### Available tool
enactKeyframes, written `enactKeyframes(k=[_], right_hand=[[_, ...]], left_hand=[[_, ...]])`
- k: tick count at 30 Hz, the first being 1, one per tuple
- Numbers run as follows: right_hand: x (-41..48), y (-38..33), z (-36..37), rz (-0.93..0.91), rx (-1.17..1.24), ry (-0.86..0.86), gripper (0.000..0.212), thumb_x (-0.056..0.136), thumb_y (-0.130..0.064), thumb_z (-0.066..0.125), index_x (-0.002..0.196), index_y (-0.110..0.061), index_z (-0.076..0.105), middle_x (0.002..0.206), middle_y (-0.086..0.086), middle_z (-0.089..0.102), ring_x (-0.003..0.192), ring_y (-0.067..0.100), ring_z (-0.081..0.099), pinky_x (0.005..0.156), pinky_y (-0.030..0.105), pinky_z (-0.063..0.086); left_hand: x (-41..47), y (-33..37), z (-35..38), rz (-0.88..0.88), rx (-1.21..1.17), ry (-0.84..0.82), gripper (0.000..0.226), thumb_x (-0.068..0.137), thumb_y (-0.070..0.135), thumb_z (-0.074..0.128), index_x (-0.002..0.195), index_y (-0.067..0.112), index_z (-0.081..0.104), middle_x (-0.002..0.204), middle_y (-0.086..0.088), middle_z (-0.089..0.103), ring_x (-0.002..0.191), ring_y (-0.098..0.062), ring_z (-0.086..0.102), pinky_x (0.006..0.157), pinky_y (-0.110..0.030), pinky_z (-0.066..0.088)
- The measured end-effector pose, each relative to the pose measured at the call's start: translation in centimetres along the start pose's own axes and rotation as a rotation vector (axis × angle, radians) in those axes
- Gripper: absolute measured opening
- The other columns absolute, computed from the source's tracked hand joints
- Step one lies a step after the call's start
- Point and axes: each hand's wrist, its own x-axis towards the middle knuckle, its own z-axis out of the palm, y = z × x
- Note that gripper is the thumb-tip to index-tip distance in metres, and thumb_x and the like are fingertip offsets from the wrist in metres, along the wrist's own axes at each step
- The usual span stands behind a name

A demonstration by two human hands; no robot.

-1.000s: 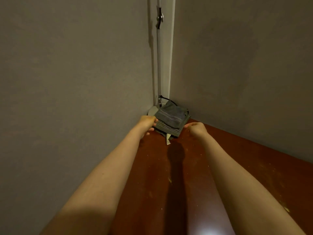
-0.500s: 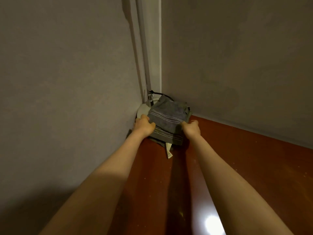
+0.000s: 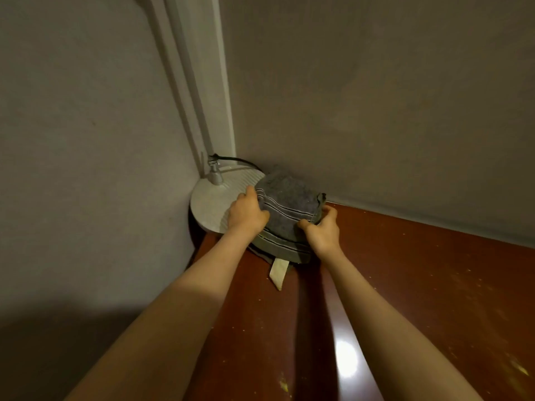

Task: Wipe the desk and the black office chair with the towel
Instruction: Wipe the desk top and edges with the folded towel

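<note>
Head view looks down into a corner where two grey walls (image 3: 376, 96) meet over a glossy reddish-brown wooden desk (image 3: 419, 285). A folded grey terry towel with thin dark and pale stripes (image 3: 289, 206) lies in that corner, its far part draped over the edge of a round white ribbed lamp base (image 3: 210, 208) and its near part resting on the desk top, close against the right-hand wall. The left hand (image 3: 246, 214) grips the towel's left edge, fingers curled over the cloth and knuckles up, with the heel of the hand above the lamp base. The right hand (image 3: 322, 233) holds the towel's right edge, thumb lying on top of the fabric and fingers curled round the side nearest the wall. Both bare forearms reach forward from the bottom of the frame. A pale fabric label (image 3: 278, 272) sticks out from under the towel's near edge onto the desk. A small metal fitting (image 3: 214, 175) stands at the back of the lamp base, with a black cord (image 3: 241, 161) curving away behind it toward the wall. Pale specks dot the desk, and a bright light reflection (image 3: 347, 361) shines between the arms.
</note>
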Motion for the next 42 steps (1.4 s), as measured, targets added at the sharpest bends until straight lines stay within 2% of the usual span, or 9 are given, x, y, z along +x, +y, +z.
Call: enactKeyframes(k=[3,5,8,11,14,16,32,39,42], right_hand=[[0.7,0.9,-2.8,0.033,-0.190,0.017,0.061,0.084,-0.023,0.065,0.132,-0.009,0.030,0.125,0.017,0.055,0.113,0.036,0.054,0.090,0.040,0.046],[0.8,1.0,-3.9,-0.006,-0.492,0.114,0.067,0.081,-0.031,0.067,0.132,-0.008,0.031,0.128,0.018,0.050,0.118,0.037,0.048,0.092,0.042,0.042],[1.7,0.2,-4.2,-0.215,-0.767,0.257,0.077,0.085,-0.035,0.059,0.146,-0.011,0.018,0.147,0.018,0.026,0.136,0.035,0.025,0.107,0.043,0.027],[3.8,-0.1,-2.7,-0.383,-0.837,0.103,0.065,0.097,-0.034,0.041,0.151,-0.018,0.009,0.158,0.013,0.001,0.145,0.031,0.001,0.116,0.042,0.007],[5.2,1.5,-0.5,-0.410,-1.006,-0.061,0.057,0.101,-0.041,0.022,0.151,-0.024,0.000,0.159,0.009,-0.008,0.145,0.030,-0.013,0.116,0.044,-0.007],[5.6,2.4,0.2,-0.427,-1.088,-0.059,0.056,0.102,-0.044,0.015,0.151,-0.025,-0.002,0.159,0.008,-0.007,0.145,0.029,-0.013,0.115,0.045,-0.010],[-1.7,4.3,1.7,-0.545,-1.098,-0.212,0.053,0.103,-0.039,0.013,0.152,-0.023,0.001,0.159,0.007,-0.004,0.146,0.028,-0.009,0.115,0.042,-0.011],[-7.7,5.6,4.8,-0.711,-1.061,-0.326,0.088,0.072,-0.045,-0.022,0.152,-0.020,0.006,0.159,0.010,0.002,0.146,0.031,-0.005,0.113,0.044,-0.014],[-9.8,5.9,6.4,-0.768,-1.080,-0.386,0.087,0.071,-0.044,-0.022,0.152,-0.021,0.004,0.159,0.009,0.000,0.146,0.030,-0.006,0.110,0.043,-0.019]], left_hand=[[-0.6,2.5,2.5,0.124,0.141,-0.085,0.047,0.087,0.022,0.059,0.127,0.007,0.040,0.125,-0.019,0.049,0.114,-0.038,0.050,0.090,-0.042,0.043],[-1.2,3.5,4.0,0.126,0.298,-0.111,0.053,0.087,0.022,0.059,0.132,0.008,0.035,0.131,-0.018,0.044,0.120,-0.035,0.045,0.095,-0.041,0.041],[-1.5,4.4,5.1,0.252,0.493,0.054,0.067,0.082,0.019,0.062,0.138,0.007,0.026,0.138,-0.017,0.033,0.128,-0.031,0.033,0.103,-0.036,0.032],[-0.6,4.6,6.3,0.495,0.438,0.014,0.073,0.088,0.015,0.052,0.148,0.005,0.012,0.154,-0.017,0.014,0.143,-0.029,0.014,0.115,-0.034,0.013],[0.2,3.0,7.6,0.455,0.352,-0.174,0.064,0.097,0.018,0.033,0.150,0.005,-0.001,0.158,-0.011,-0.005,0.147,-0.021,-0.005,0.117,-0.030,-0.003],[0.2,1.8,8.3,0.447,0.387,-0.176,0.060,0.101,0.023,0.025,0.150,0.005,-0.005,0.158,-0.009,-0.010,0.146,-0.018,-0.009,0.116,-0.028,-0.006],[-7.3,-2.5,7.6,0.274,0.332,-0.281,0.058,0.102,0.027,0.017,0.148,0.009,-0.014,0.156,-0.005,-0.020,0.144,-0.016,-0.017,0.118,-0.030,-0.009],[-14.0,-6.8,6.0,0.152,0.357,-0.238,0.057,0.102,0.028,0.014,0.147,0.007,-0.015,0.155,-0.007,-0.022,0.144,-0.017,-0.019,0.118,-0.030,-0.011],[-16.4,-8.7,5.2,0.084,0.411,-0.211,0.073,0.086,0.046,-0.009,0.148,0.007,-0.012,0.157,-0.007,-0.018,0.145,-0.017,-0.015,0.115,-0.027,-0.011]])
